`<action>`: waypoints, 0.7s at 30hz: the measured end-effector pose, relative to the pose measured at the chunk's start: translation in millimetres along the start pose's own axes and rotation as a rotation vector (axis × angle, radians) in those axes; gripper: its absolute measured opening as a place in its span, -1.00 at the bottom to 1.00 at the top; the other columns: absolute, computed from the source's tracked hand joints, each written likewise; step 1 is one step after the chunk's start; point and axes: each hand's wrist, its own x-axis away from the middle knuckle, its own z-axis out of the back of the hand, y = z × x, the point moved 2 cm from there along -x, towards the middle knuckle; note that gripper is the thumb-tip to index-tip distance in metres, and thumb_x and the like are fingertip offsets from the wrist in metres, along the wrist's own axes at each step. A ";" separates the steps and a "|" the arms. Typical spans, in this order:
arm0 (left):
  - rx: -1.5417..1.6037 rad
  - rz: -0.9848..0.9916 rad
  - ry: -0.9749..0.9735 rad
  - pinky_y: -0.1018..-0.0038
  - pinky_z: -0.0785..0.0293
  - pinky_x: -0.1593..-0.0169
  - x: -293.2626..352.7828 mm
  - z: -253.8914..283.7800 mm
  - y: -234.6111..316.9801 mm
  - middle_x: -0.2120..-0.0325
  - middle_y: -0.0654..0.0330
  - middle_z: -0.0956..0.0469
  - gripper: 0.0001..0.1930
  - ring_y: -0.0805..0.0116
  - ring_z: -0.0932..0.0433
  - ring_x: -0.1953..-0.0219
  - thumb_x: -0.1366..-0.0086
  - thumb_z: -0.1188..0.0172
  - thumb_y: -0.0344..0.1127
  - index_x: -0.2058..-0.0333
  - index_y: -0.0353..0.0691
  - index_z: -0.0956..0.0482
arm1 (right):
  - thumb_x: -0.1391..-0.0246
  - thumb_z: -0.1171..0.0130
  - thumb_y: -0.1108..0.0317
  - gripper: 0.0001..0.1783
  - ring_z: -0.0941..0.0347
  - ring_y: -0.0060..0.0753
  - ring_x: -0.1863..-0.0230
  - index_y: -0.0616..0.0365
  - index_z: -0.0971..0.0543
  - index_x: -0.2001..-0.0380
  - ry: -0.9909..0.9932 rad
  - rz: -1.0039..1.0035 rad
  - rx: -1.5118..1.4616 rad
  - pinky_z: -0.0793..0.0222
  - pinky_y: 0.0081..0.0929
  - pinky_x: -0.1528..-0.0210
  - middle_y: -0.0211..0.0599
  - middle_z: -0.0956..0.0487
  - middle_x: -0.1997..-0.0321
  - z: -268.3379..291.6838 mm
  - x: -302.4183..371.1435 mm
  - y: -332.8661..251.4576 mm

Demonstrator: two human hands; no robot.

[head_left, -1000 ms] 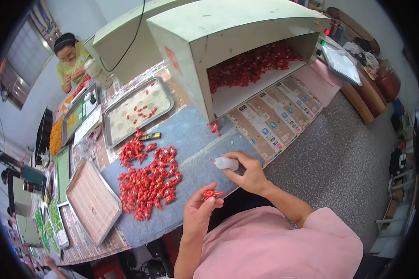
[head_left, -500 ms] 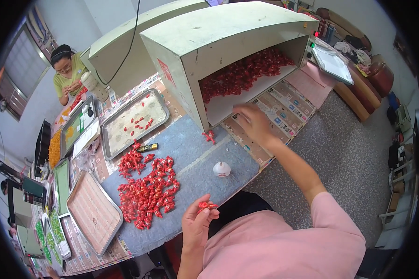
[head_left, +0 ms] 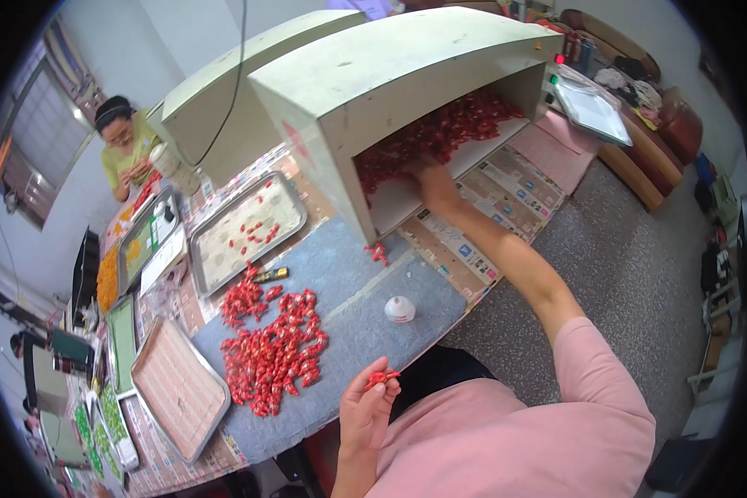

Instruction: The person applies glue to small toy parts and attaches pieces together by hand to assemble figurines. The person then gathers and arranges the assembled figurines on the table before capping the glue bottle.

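My left hand (head_left: 367, 408) is near the table's front edge, its fingers closed on a small red figurine (head_left: 382, 378). With my right arm stretched forward, my right hand (head_left: 430, 181) reaches inside the open front of a pale metal box (head_left: 407, 70). It is at the near edge of a heap of red figurines (head_left: 465, 124) there; its fingers are blurred and partly hidden, so their grip cannot be made out. One figurine (head_left: 378, 252) lies by the box's corner. On the blue cloth (head_left: 349, 249) stands a white dome-shaped bottle (head_left: 399, 310), right of a large pile of red figurines (head_left: 274, 357).
Left of the cloth are a tray with small red pieces (head_left: 220, 236) and a pink-lined tray (head_left: 178, 390). A dark-and-gold tube (head_left: 271, 275) lies above the pile. A co-worker (head_left: 129, 149) sits at the far left, handling red pieces. A black cable (head_left: 239, 83) hangs beside the box.
My right hand has moved forward from the box's front edge into its opening, at the heap. My left hand still holds the figurine. The view has shifted slightly.
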 end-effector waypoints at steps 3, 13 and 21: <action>0.136 0.012 -0.022 0.45 -0.48 0.01 -3.4 -6.2 2.3 0.13 0.03 -0.52 -0.64 0.34 -0.54 0.16 -0.32 -0.02 -0.45 -0.07 -0.46 -0.38 | 0.15 -0.17 0.60 -0.79 -0.54 -0.16 0.26 0.20 -0.57 0.34 0.029 -0.205 -0.281 -0.44 -0.45 0.20 -0.15 -0.55 0.30 32.3 10.9 -16.7; 0.126 0.044 -0.056 0.44 -0.48 -0.02 -1.7 3.0 -2.0 0.15 0.09 -0.54 -0.72 0.35 -0.54 0.11 -0.37 0.01 -0.39 0.01 -0.39 -0.46 | 0.14 -0.11 0.72 -0.85 -0.52 -0.48 0.26 0.30 -0.57 0.46 -0.199 -0.461 -1.004 -0.46 -0.62 0.20 -0.29 -0.45 0.28 118.1 133.7 -123.0; 0.164 -0.024 -0.071 0.46 -0.47 -0.03 5.4 -5.0 2.0 0.08 0.12 -0.45 -0.52 0.35 -0.52 0.06 -0.23 -0.16 -0.52 -0.13 -0.29 -0.29 | 0.09 -0.16 0.72 -0.82 -0.49 -0.56 0.26 0.29 -0.59 0.37 -0.459 -0.531 -1.164 -0.45 -0.67 0.24 -0.30 -0.44 0.23 125.1 178.3 -180.8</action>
